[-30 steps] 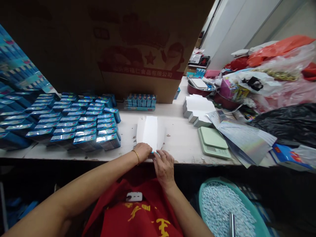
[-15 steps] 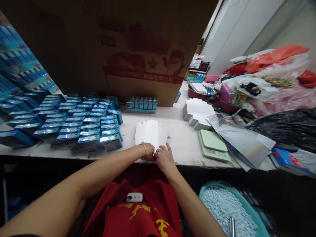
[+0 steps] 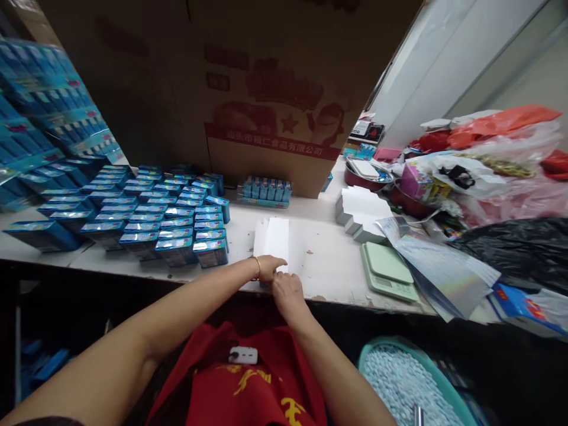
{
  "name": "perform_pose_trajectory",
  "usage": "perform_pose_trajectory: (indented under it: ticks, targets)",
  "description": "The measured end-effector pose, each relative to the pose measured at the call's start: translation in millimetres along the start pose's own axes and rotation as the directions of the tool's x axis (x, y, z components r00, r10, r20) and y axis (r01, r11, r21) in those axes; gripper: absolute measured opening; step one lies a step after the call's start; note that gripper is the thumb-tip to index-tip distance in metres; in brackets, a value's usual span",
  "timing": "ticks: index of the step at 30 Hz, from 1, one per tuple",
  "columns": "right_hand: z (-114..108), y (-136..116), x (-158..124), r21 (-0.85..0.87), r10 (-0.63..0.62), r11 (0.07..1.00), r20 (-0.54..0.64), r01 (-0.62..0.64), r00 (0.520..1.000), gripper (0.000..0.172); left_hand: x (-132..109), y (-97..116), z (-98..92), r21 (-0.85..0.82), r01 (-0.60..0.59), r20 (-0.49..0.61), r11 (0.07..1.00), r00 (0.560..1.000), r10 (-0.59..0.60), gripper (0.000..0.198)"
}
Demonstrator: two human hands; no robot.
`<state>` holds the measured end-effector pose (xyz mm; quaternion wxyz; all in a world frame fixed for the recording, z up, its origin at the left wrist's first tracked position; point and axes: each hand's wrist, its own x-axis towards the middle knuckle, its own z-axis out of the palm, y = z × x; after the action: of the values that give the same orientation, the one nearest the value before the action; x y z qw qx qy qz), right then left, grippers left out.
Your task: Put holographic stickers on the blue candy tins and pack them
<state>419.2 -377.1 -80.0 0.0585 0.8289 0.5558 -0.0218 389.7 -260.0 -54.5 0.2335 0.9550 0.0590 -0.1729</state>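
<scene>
A white folded cardboard box (image 3: 277,234) lies near the table's front edge, its long panel pointing away from me. My left hand (image 3: 268,268), with a gold bangle at the wrist, is closed on the box's near end, the index finger reaching across the panel. Right beside it, my right hand (image 3: 287,289) has its fingers bent together over the same near end. Both hands touch or nearly touch, and their fingertips are partly hidden.
Rows of small blue boxes (image 3: 175,222) stand at left. A large carton (image 3: 266,89) rises behind. To the right are stacked white card blanks (image 3: 364,207), a green scale (image 3: 388,266), plastic sheets (image 3: 444,260) and bags. Below sits a teal basin (image 3: 461,396) of pale blue pieces.
The right-hand fingers, raised and spread before, are now folded in at the box's near end. My left index finger now extends over the panel. The box looks narrower, and the view has shifted slightly.
</scene>
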Motion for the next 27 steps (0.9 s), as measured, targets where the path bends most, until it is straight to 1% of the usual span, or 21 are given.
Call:
perform_pose_trajectory:
  ticks: [1, 2, 3, 4, 5, 6, 7, 8, 10, 12, 14, 17, 19, 21, 23, 26, 27]
  targets:
    - [1.4, 0.0, 0.7, 0.000, -0.009, 1.000, 0.009, 0.009, 1.000, 0.023, -4.2, -2.8, 1.4, -0.016, -0.022, -0.045, 1.000, 0.999, 0.021, 0.068]
    - [2.3, 0.1, 0.6, -0.003, -0.030, 1.000, 0.012, 0.030, 0.999, 0.021, -8.3, -6.1, 3.4, -0.025, -0.011, -0.136, 1.000, 0.991, 0.008, 0.069]
    - [2.8, 0.0, -0.3, -0.009, -0.064, 0.998, 0.003, 0.064, 0.998, 0.020, -11.9, -9.9, 5.9, -0.036, 0.040, -0.268, 0.999, 0.962, -0.048, 0.068]
    - [3.0, -0.3, -1.6, -0.021, -0.098, 0.995, -0.014, 0.098, 0.995, 0.020, -14.8, -14.1, 8.6, -0.064, 0.119, -0.416, 0.991, 0.900, -0.135, 0.066]
    - [3.0, -0.8, -2.9, -0.036, -0.126, 0.992, -0.033, 0.125, 0.992, 0.020, -16.9, -18.6, 11.2, -0.107, 0.206, -0.536, 0.973, 0.812, -0.231, 0.066]
    - [2.9, -1.3, -3.8, -0.050, -0.149, 0.988, -0.047, 0.146, 0.988, 0.020, -18.1, -23.2, 13.6, -0.161, 0.275, -0.610, 0.948, 0.727, -0.315, 0.068]
    - [2.8, -1.5, -4.2, -0.060, -0.160, 0.986, -0.055, 0.156, 0.986, 0.021, -18.6, -27.5, 15.7, -0.211, 0.312, -0.645, 0.926, 0.667, -0.372, 0.071]
    - [2.8, -1.2, -4.0, -0.062, -0.163, 0.985, -0.053, 0.159, 0.985, 0.021, -18.5, -31.4, 17.4, -0.248, 0.320, -0.657, 0.914, 0.639, -0.401, 0.073]
    - [3.4, 1.1, -2.0, -0.057, -0.179, 0.983, -0.037, 0.177, 0.983, 0.020, -17.4, -37.2, 20.3, -0.284, 0.299, -0.671, 0.911, 0.617, -0.411, 0.072]
    - [4.7, 4.9, 0.8, -0.044, -0.211, 0.977, -0.023, 0.209, 0.977, 0.020, -15.5, -40.3, 23.4, -0.321, 0.287, -0.687, 0.903, 0.586, -0.430, 0.071]
    - [6.5, 8.0, 2.3, -0.032, -0.219, 0.975, -0.003, 0.219, 0.976, 0.020, -12.9, -41.5, 27.0, -0.392, 0.292, -0.665, 0.873, 0.565, -0.488, 0.072]
    - [9.6, 8.0, -0.4, -0.029, -0.196, 0.980, -0.001, 0.196, 0.981, 0.015, -7.2, -42.0, 32.4, -0.522, 0.297, -0.591, 0.799, 0.550, -0.590, 0.074]
    - [11.3, 5.8, -4.0, -0.038, -0.182, 0.983, -0.029, 0.181, 0.983, 0.016, -3.4, -41.9, 35.2, -0.558, 0.285, -0.578, 0.780, 0.541, -0.611, 0.076]
    - [11.8, 4.4, -6.3, -0.045, -0.172, 0.984, -0.045, 0.170, 0.984, 0.019, -1.5, -41.8, 37.9, -0.560, 0.271, -0.590, 0.783, 0.534, -0.606, 0.077]
    - [10.6, 5.4, -6.1, -0.045, -0.180, 0.983, -0.031, 0.179, 0.983, 0.019, -2.4, -42.5, 40.6, -0.559, 0.260, -0.586, 0.787, 0.548, -0.597, 0.078]
    - [7.6, 7.7, -6.8, -0.036, -0.228, 0.973, 0.008, 0.228, 0.974, 0.015, -6.5, -46.5, 41.8, -0.585, 0.247, -0.525, 0.773, 0.611, -0.592, 0.081]
    - [7.4, 6.5, -10.0, -0.033, -0.253, 0.967, 0.021, 0.254, 0.967, 0.014, -7.5, -48.8, 40.3, -0.593, 0.251, -0.504, 0.765, 0.626, -0.595, 0.081]
